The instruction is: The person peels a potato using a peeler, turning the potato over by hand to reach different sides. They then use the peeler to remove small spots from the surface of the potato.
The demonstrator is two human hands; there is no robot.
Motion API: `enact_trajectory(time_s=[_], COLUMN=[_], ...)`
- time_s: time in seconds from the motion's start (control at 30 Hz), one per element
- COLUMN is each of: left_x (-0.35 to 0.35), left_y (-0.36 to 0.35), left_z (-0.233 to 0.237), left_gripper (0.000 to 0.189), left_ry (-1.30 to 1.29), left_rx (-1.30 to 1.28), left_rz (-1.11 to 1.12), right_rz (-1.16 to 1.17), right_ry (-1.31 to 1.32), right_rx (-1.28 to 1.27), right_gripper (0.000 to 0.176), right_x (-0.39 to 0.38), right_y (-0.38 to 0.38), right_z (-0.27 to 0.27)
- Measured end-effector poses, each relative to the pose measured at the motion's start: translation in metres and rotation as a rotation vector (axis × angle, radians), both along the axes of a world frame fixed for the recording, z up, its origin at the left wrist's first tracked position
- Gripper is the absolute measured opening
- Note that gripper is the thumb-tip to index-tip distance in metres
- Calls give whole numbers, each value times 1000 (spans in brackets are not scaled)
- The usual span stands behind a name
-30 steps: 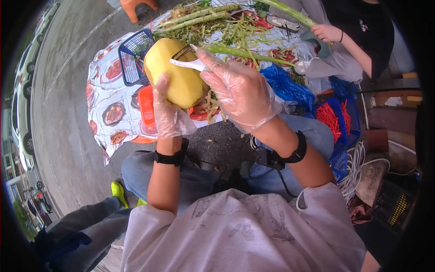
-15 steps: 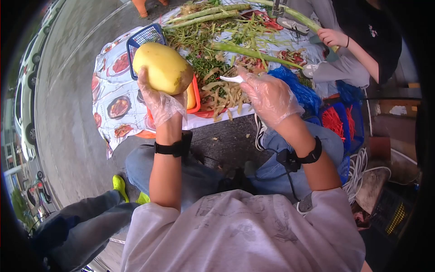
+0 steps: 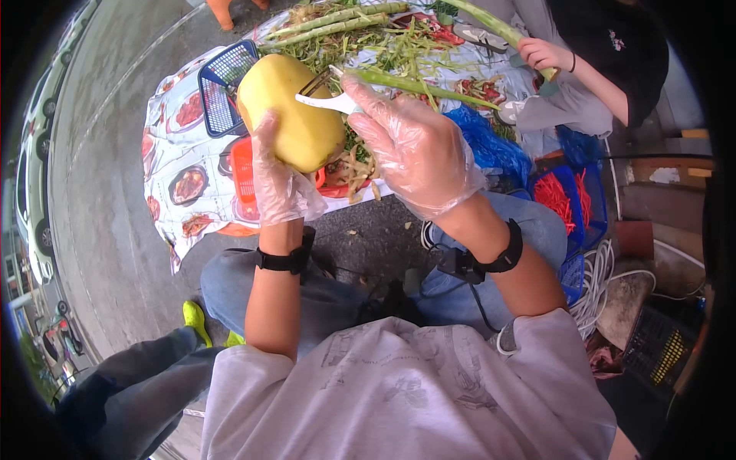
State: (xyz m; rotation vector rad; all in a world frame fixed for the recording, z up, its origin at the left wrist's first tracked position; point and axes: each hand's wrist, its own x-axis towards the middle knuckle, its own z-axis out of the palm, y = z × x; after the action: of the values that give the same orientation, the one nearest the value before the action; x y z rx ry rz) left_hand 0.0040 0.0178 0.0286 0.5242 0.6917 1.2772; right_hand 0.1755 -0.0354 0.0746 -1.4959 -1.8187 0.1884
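Observation:
My left hand [image 3: 282,172], in a clear plastic glove, grips a big yellow peeled potato [image 3: 287,107] from below, raised above the ground sheet. A brownish patch shows at its lower right end. My gloved right hand [image 3: 418,146] is wrapped around a peeler [image 3: 323,100] with a white frame. The peeler's head overlaps the potato's upper right side in this view. Below the potato stands an orange-red basket [image 3: 244,170], partly hidden by my left hand. Long pale peelings [image 3: 356,167] lie beside it.
A blue basket [image 3: 228,92] sits behind the potato on the printed sheet [image 3: 172,161]. Green stalks [image 3: 330,31] and shavings cover the far side. A person's hand [image 3: 546,55] holds a stalk at right, near blue bags [image 3: 487,146] and baskets with red strips [image 3: 553,201].
The potato has risen closer to me and turned more upright. My right hand has moved left, bringing the peeler from beside the potato over to its side.

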Motion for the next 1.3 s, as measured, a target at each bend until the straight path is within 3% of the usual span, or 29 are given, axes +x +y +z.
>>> enact_trajectory(time_s=[0.1,0.4,0.47,0.6,0.7,1.0,1.3], left_x=[4,-2,-5,-6,0,1,5], left_y=[-2,3,6,5,1,1,-1], left_z=[1,-5,-6,-5,-4,-11,-10], left_gripper=[63,65,64,61,59,56,63], left_ry=[32,35,13,-6,-8,66,68], left_rx=[21,7,2,-10,-12,41,-46], left_rz=[4,29,32,4,-11,22,1], right_rz=[-13,64,76,56,41,84,124], right_ry=[64,68,201,158,53,126,26], right_rx=[68,-177,-170,-27,-57,-63,-156], right_gripper=[43,32,31,33,36,38,31], right_x=[-1,14,25,22,11,4,26], right_y=[1,-4,-5,5,5,3,-5], right_z=[-3,2,3,5,6,-8,18])
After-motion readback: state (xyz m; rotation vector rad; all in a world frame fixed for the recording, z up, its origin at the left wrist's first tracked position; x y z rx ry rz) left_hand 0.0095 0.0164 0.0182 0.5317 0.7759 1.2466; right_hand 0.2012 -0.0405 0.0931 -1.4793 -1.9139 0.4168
